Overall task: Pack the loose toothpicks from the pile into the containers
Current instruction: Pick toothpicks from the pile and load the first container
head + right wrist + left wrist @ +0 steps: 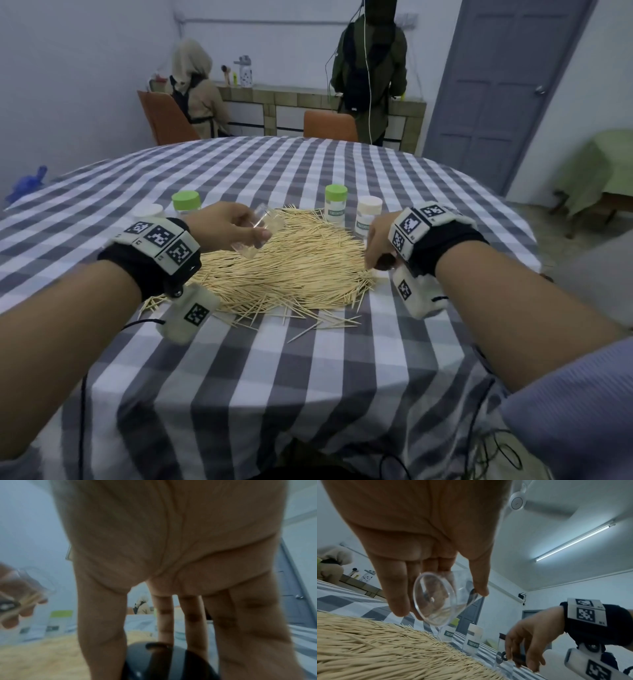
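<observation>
The forearms reach in from 6 o'clock over the checked cloth (274,370) of the round worktop (472,178), each wrist wrapped in a black band with printed markers. The left hand (222,228) hangs over the 10 o'clock side of the pile (291,263), its grip curled round a clear jar (257,233): thumb on one side, fingers on the other, the jar tilted and lifted off the cloth. In the left wrist view the jar's round end faces the lens and no toothpicks show inside. The right hand (378,240) is at the pile's 3 o'clock edge, fingers pointing down and closed on a dark lid (169,661) atop a clear jar standing on the cloth (503,660); the head view hides most of that jar behind the hand.

The pile itself spreads wide across the middle of the worktop, with strays trailing off toward 6 o'clock. Beyond it, at 12 to 1 o'clock, stand a green-capped jar (335,205) and a white-capped jar (368,216) just beside each other, both labelled. At 10 o'clock, behind the left wrist, stand another green-capped jar (186,205) and a white cap (148,210) partly hidden.

Two people stand at a far counter (308,99), backs turned
</observation>
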